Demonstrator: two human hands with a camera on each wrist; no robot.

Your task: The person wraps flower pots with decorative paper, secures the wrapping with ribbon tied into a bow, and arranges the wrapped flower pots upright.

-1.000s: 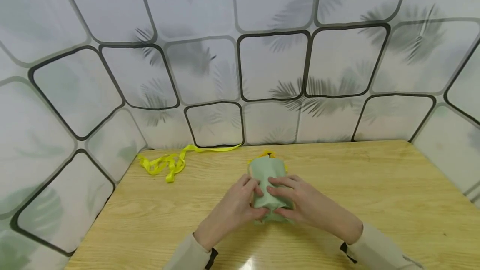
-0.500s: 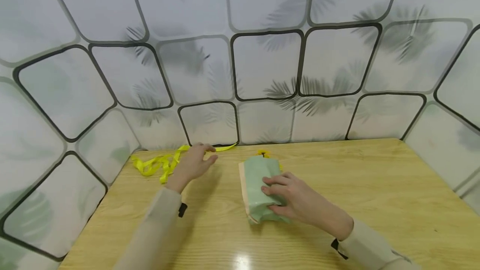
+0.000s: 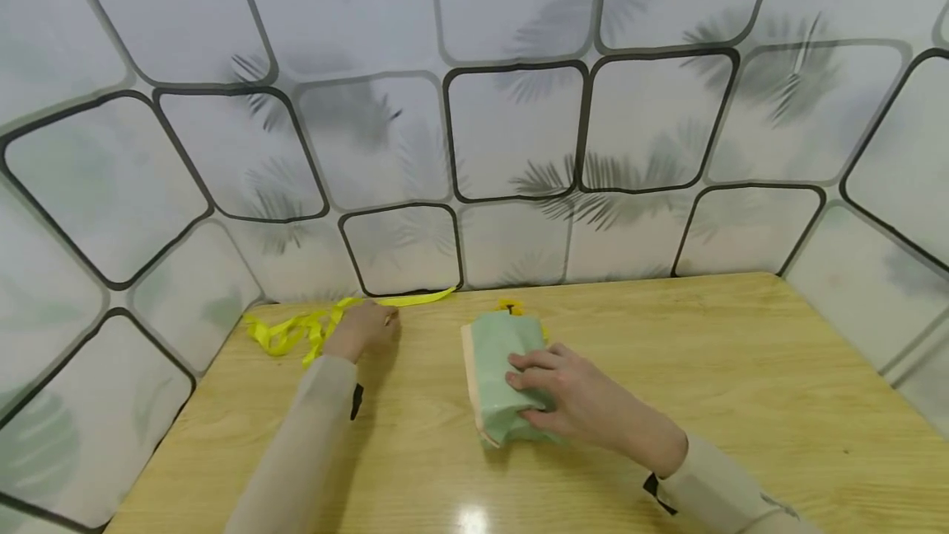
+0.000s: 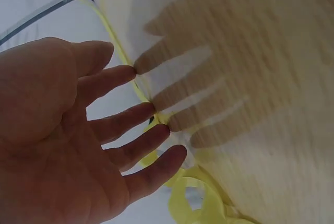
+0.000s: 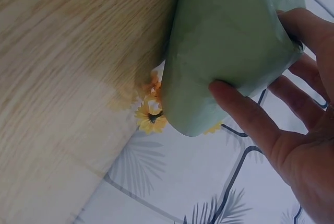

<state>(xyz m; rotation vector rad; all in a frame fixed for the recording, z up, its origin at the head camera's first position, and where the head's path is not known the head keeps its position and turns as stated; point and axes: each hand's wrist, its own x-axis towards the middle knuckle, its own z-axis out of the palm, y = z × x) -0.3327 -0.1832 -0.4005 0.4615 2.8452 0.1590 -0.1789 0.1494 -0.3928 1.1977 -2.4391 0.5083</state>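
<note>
A small bouquet of yellow and orange flowers (image 5: 151, 118), wrapped in pale green paper (image 3: 493, 373), lies on the table with its blooms toward the wall. My right hand (image 3: 574, 394) holds the wrap from the right, thumb and fingers spread around its side; in the right wrist view the paper hides the stems. At the left, my left hand (image 3: 361, 330) hovers low over the table beside a tangled yellow ribbon (image 3: 285, 332). The left wrist view shows that hand's fingers (image 4: 138, 114) loosely extended and slightly apart, with the ribbon (image 4: 188, 198) behind them and nothing held.
A light wooden table (image 3: 712, 369) spans the view. Behind it stands a pale wall covering (image 3: 519, 130) with dark outlines and leaf prints. The ribbon's long end runs along the table's back edge, near the wall.
My left hand has let go of the wrapped bouquet and moved left to the yellow ribbon, dropping lower. My right hand stays on the wrap, whose pale left edge is now uncovered.
</note>
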